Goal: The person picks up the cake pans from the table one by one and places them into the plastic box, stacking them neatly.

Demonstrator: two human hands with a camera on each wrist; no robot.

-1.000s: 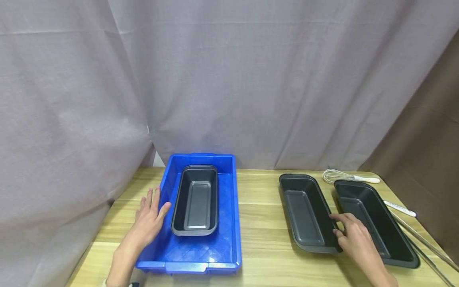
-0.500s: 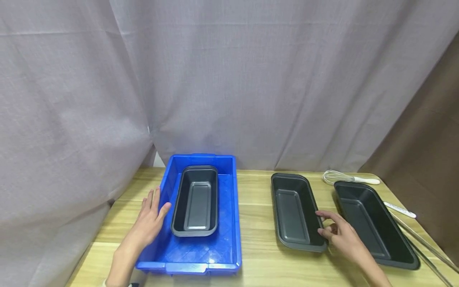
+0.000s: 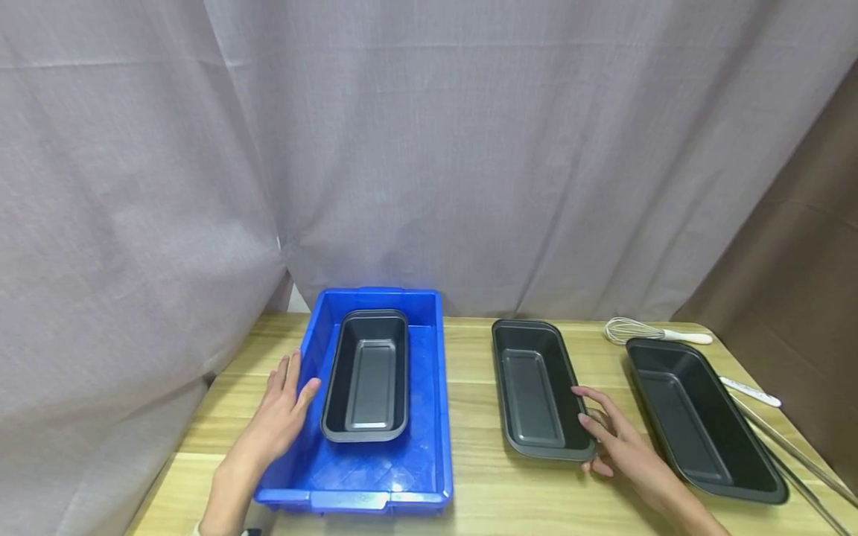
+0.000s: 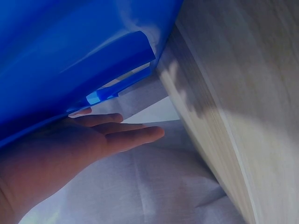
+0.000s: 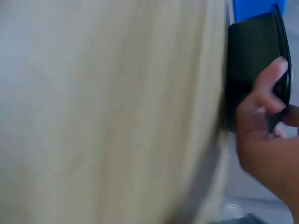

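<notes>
My right hand (image 3: 626, 447) pinches the right rim of a dark loaf pan (image 3: 532, 394) on the wooden table. In the right wrist view the thumb and fingers overlap the side wall of this loaf pan (image 5: 250, 51). My left hand (image 3: 271, 420) has its fingers straight along the left edge of a blue plastic bin (image 3: 445, 417). The left wrist view shows those outstretched fingers (image 4: 135, 137) by the bin's handle slot. Another dark loaf pan (image 3: 372, 391) sits inside the bin, towards the back.
A third loaf pan (image 3: 693, 424) lies at an angle on the right. Behind it is a wire whisk (image 3: 633, 330) with a white handle. A white-handled utensil (image 3: 751, 392) and thin metal rods (image 3: 798, 450) lie along the right edge. A grey curtain (image 3: 429, 164) hangs behind.
My right hand and the loaf pan it holds have slid left, away from the third pan and towards the blue bin. My left hand has stayed at the bin's edge.
</notes>
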